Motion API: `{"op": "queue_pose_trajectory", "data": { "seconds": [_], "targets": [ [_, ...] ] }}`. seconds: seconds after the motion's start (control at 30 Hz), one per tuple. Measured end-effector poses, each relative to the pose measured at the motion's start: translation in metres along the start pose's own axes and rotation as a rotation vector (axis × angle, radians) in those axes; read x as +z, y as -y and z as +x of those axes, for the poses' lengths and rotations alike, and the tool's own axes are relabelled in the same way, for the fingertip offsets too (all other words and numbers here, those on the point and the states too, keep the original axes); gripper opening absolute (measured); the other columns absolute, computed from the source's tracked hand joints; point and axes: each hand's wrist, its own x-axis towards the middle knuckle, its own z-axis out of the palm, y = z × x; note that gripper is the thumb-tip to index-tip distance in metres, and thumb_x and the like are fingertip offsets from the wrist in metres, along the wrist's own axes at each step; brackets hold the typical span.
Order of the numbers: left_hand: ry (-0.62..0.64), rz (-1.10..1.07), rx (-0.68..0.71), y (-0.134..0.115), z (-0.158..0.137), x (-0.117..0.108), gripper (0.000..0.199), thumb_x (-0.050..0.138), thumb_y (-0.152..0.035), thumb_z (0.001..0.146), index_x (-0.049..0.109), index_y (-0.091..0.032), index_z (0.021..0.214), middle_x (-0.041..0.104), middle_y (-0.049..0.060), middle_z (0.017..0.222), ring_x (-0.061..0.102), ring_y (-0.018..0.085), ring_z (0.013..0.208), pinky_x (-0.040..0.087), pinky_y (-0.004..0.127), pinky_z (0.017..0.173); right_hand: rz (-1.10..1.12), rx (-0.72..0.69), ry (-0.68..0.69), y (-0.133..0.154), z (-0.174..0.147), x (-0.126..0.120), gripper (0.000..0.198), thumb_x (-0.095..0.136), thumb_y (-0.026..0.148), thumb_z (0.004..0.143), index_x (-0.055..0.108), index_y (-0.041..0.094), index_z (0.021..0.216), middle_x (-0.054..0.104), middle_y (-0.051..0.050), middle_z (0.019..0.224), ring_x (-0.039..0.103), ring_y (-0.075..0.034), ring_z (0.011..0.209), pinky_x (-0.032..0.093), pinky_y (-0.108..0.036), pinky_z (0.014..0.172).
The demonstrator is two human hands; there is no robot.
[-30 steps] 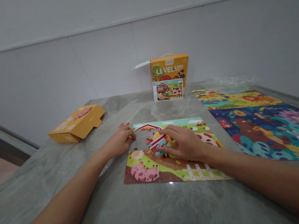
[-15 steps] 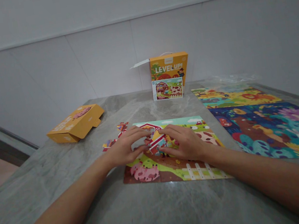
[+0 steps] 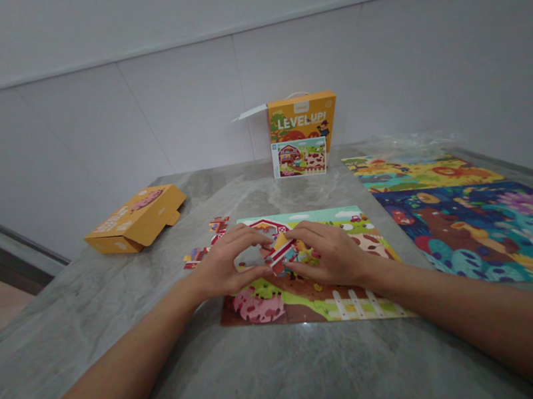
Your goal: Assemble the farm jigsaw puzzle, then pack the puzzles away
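Observation:
A jigsaw puzzle piece (image 3: 281, 255) with red and white stripes, a yellow patch and some blue is held tilted over the farm puzzle (image 3: 309, 311). My right hand (image 3: 333, 253) pinches its right side between thumb and fingers. At its left edge are the thumb and fingertips of my left hand (image 3: 225, 260), curved round a gap. The farm puzzle lies flat below, showing a barn roof, a pink pig, a spotted cow and a white fence; my hands hide part of its middle. Loose puzzle pieces (image 3: 196, 256) lie beyond my left hand.
An orange box (image 3: 136, 221) lies at the left. Against the wall stands an orange "LEVEL UP!" box (image 3: 301, 113) with a farm picture card (image 3: 300, 157) before it. Two more puzzles, one yellow (image 3: 424, 171) and one dark blue (image 3: 483, 226), lie at the right, near clear plastic (image 3: 413, 140).
The striped puzzle piece has turned slightly between my fingers, its slant now steeper. My left thumb has shifted a little down and right. Both arms stay nearly where they were.

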Motion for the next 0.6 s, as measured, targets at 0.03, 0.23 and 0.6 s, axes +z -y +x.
{"op": "queue_pose_trajectory", "data": {
  "seconds": [0.03,0.23,0.6],
  "targets": [
    [0.008,-0.001,0.006,0.0001,0.0004,0.0002,0.036,0.068,-0.029,0.081,0.057,-0.018,0.113,0.065,0.010,0.109,0.058,0.022,0.104,0.045,0.042,0.093,0.001,-0.001,-0.001,0.0000,-0.0001,0.0000,0.035,0.062,0.035,0.082,0.056,0.015,0.110,0.066,-0.012,0.101,0.063,-0.023,0.092,0.052,-0.036,0.078],
    [0.016,-0.022,0.024,0.0010,0.0029,-0.0019,0.029,0.070,-0.030,0.080,0.060,-0.017,0.103,0.066,0.008,0.097,0.059,0.020,0.095,0.046,0.038,0.086,0.005,0.018,0.019,-0.0005,-0.0012,0.0007,0.038,0.063,0.037,0.081,0.057,0.016,0.113,0.066,-0.012,0.104,0.063,-0.023,0.092,0.052,-0.036,0.077],
    [0.050,-0.008,0.028,0.0043,0.0002,0.0051,0.026,0.070,-0.037,0.078,0.056,-0.018,0.088,0.062,0.004,0.085,0.055,0.017,0.083,0.043,0.034,0.081,-0.024,-0.038,0.006,-0.0003,-0.0016,0.0017,0.039,0.062,0.040,0.081,0.059,0.015,0.111,0.066,-0.012,0.100,0.063,-0.023,0.089,0.052,-0.035,0.076]
  ]
}}
